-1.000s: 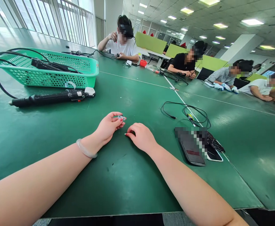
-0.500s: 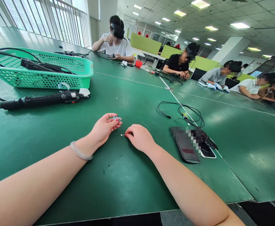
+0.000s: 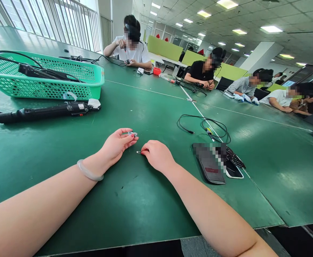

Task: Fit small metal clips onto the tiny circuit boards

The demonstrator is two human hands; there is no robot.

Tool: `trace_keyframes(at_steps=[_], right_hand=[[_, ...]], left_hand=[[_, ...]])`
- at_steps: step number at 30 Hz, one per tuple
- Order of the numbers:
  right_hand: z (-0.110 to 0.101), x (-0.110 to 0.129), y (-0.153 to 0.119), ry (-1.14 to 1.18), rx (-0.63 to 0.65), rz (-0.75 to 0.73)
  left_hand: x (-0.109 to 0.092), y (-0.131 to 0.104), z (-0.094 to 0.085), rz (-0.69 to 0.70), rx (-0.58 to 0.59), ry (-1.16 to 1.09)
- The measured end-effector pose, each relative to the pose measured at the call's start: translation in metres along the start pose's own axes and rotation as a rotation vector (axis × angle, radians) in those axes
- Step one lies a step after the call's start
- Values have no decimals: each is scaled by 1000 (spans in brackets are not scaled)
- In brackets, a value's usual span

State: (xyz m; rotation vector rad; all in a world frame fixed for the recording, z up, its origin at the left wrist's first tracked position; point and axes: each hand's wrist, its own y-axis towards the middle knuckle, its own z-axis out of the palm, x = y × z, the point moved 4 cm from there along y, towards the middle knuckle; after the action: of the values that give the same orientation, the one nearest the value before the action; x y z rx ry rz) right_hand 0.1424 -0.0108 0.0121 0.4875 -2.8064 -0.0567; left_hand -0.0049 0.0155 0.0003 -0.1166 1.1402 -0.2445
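Between the thumb and fingers of my left hand (image 3: 120, 144) is a small grey-and-silver part (image 3: 132, 134), too small to name for certain. My right hand (image 3: 158, 154) pinches a tiny flat pale piece (image 3: 138, 152), whose end sticks out to the left of the fingertips. The two hands are close together just above the green tabletop (image 3: 135, 200), with a narrow gap between the held pieces. My fingers hide part of both items.
A green plastic basket (image 3: 92, 90) holding black cables and a black electric screwdriver (image 3: 51, 111) lie at left. A black cable (image 3: 199, 119), a dark phone (image 3: 211, 167) and a white-edged phone (image 3: 234, 170) are at right. Several people (image 3: 131, 50) sit along the table's far side.
The whole view has shifted slightly. Both hands keep their grips and hold nearly the same positions relative to each other.
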Motion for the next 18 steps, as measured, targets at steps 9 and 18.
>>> trace_keyframes(at_steps=[9,18], right_hand=[[5,-2,1,-47,-22,-21],[3,-5,0,-61,-26,-18]], left_hand=[[-2,0,3,-10,3,-19],[-1,-1,2,-2,-1,-24]])
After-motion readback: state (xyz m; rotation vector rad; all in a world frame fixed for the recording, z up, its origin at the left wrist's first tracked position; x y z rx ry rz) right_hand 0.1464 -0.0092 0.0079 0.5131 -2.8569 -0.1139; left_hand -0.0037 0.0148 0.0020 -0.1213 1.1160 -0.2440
